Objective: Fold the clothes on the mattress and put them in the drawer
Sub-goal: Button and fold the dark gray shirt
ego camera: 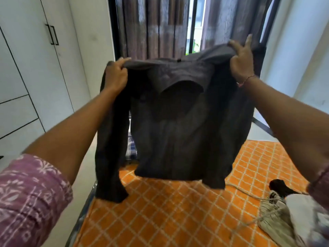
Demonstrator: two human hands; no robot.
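A dark grey long-sleeved collared shirt (179, 132) hangs in the air over the orange mattress (160, 211), held up by its shoulders. My left hand (115, 75) grips the left shoulder seam, and my right hand (242, 59) grips the right shoulder with the forefinger raised. Both sleeves dangle down; the left cuff reaches lowest, near the mattress. More clothes (288, 216), white, off-white and black, lie in a heap at the right of the mattress.
A white wardrobe (35, 68) with black handles and lower drawer fronts stands on the left. Dark curtains (160, 27) cover the window behind the shirt. A thin white cord (245, 191) runs across the mattress toward the heap. A checked cloth (130, 148) lies behind the shirt.
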